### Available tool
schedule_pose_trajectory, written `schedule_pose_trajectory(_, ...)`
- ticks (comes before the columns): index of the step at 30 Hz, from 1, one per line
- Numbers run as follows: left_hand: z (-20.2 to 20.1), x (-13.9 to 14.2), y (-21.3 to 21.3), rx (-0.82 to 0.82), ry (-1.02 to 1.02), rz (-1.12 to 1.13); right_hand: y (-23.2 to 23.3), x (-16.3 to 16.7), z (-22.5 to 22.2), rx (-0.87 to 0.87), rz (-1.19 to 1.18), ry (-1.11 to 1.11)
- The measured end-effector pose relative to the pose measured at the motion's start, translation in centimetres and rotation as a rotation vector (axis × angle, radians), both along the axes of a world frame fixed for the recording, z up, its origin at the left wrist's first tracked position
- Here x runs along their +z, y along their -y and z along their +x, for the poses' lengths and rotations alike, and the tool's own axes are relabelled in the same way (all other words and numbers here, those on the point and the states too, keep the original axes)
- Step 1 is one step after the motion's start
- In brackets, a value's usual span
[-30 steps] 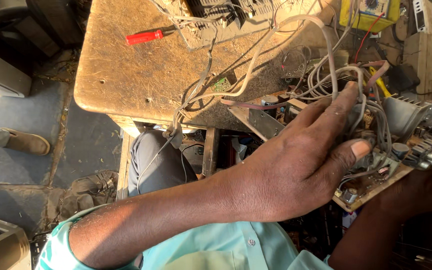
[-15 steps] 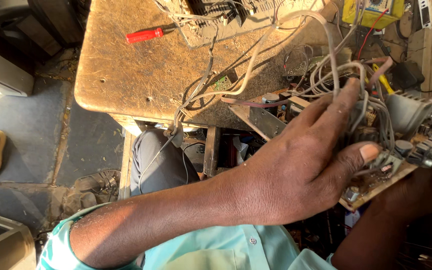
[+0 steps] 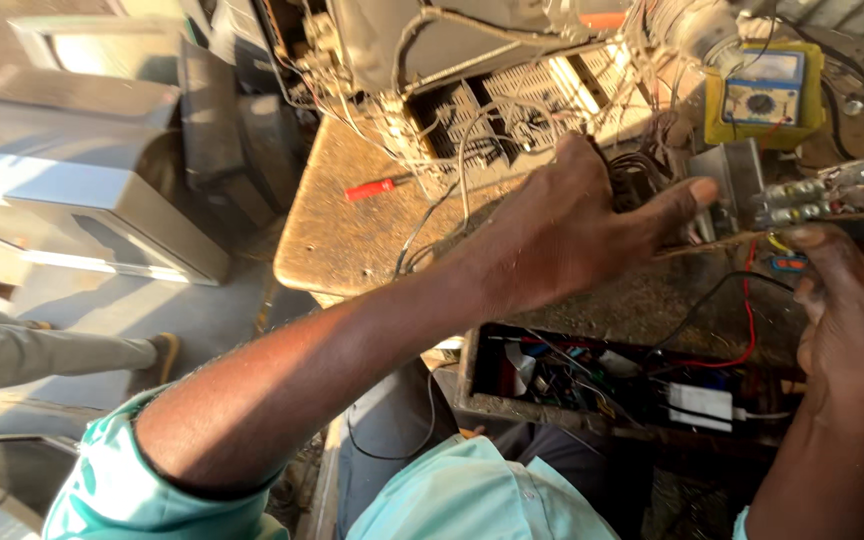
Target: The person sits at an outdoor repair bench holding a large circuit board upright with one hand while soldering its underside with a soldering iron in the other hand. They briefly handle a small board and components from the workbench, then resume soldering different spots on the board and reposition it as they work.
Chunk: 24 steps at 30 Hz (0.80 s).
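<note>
My left hand (image 3: 572,230) reaches across the wooden bench (image 3: 352,245) and grips a circuit board (image 3: 742,205) from above, fingers spread over a bundle of dark wires (image 3: 642,170). The board is seen nearly edge-on, with metal sockets (image 3: 812,195) along its right end. From below, my right hand (image 3: 852,320) holds the board's right end, its thumb against the edge. Grey and white wires run from the board back to an opened chassis with a white grille (image 3: 512,110).
A yellow multimeter (image 3: 762,95) sits at the bench's far right and a red screwdriver (image 3: 372,188) lies at its left. An open drawer of parts and red and black leads (image 3: 612,385) is below the bench. Grey casings (image 3: 92,190) stand on the left, above another person's leg and shoe (image 3: 102,355).
The view has swung left and down. The board has tilted from lying face-up to nearly edge-on, both hands staying on it. The drawer under the bench has come into view.
</note>
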<state>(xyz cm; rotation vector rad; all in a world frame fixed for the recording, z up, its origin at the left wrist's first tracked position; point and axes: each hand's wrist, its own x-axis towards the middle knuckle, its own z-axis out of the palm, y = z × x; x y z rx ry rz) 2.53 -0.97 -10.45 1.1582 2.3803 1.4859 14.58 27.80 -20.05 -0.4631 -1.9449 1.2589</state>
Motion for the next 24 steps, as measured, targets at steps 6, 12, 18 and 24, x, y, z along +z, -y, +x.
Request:
schedule_pose_trajectory(6, -1.7, 0.5, -2.1, 0.108, 0.114, -0.311, 1.0, 3.1, -2.7, 0.137, 0.068, -0.006)
schedule_pose_trajectory(12, -3.7, 1.1, -3.8, 0.128, 0.127, -0.303, 0.4, 3.4, -4.1, 0.259, 0.281, -0.168)
schedule_pose_trajectory(18, -5.4, 1.6, -3.7, 0.248, 0.043, -0.427, 1.1, 4.0, -5.2, 0.291, 0.304, -0.164)
schedule_pose_trajectory(24, -6.0, 2.1, -3.5, 0.361, 0.074, -0.516, 2.7, 6.0, -5.5, 0.391, 0.317, -0.307)
